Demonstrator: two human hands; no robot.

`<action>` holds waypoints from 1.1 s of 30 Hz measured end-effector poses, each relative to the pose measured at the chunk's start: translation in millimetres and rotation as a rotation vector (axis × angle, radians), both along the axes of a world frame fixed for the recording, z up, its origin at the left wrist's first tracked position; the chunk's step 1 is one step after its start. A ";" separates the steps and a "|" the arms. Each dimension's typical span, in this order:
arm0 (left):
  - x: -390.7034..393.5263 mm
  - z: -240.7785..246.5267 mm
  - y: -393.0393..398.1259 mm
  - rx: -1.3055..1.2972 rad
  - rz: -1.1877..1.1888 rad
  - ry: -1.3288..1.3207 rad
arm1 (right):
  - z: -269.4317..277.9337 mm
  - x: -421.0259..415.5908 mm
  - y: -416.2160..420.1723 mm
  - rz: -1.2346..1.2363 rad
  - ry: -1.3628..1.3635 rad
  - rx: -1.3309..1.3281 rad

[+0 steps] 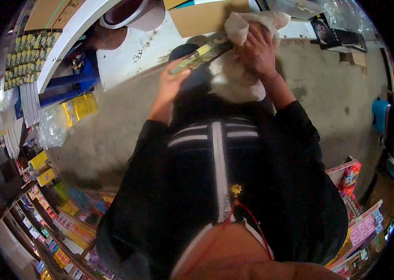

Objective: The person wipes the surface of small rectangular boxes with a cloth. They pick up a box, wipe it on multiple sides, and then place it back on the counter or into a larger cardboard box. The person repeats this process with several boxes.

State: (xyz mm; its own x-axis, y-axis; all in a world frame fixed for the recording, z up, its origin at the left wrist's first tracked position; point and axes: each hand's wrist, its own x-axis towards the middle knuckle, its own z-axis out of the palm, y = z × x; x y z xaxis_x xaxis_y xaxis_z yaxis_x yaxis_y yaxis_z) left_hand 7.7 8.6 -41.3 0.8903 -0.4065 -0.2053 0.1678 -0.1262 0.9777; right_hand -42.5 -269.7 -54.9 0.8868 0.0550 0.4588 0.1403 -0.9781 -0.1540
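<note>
My left hand (pixel 172 84) grips the near end of a long, flat pack (pixel 200 57) patterned in dark and yellowish green. Motion blur hides what the pack is. Bunched in my right hand (pixel 258 50) is a whitish cloth (pixel 237 28), pressed around or against the pack's far end, which is partly hidden. A loose part of the cloth hangs down below the right wrist, over my dark clothing. Both hands are in front of my body, above the floor.
A cardboard box (pixel 204 17) and a pinkish bin (pixel 146 15) stand ahead on a white surface (pixel 123 63). A black box (pixel 340 36) lies at the right. Stacked yellow-and-dark packs (pixel 31 57) are at the left. Shelves of packaged goods (pixel 53 241) line the lower left.
</note>
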 end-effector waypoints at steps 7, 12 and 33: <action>5.1 -2.2 0.0 0.015 -0.007 -0.050 | 14.0 13.3 -43.8 -0.035 -0.214 0.189; 11.6 4.8 6.0 0.140 -0.036 -0.072 | 6.7 23.1 -78.2 0.099 -0.098 0.115; 18.1 40.4 20.6 0.944 -0.159 -1.101 | 18.1 -15.0 14.1 -0.137 -0.054 -0.024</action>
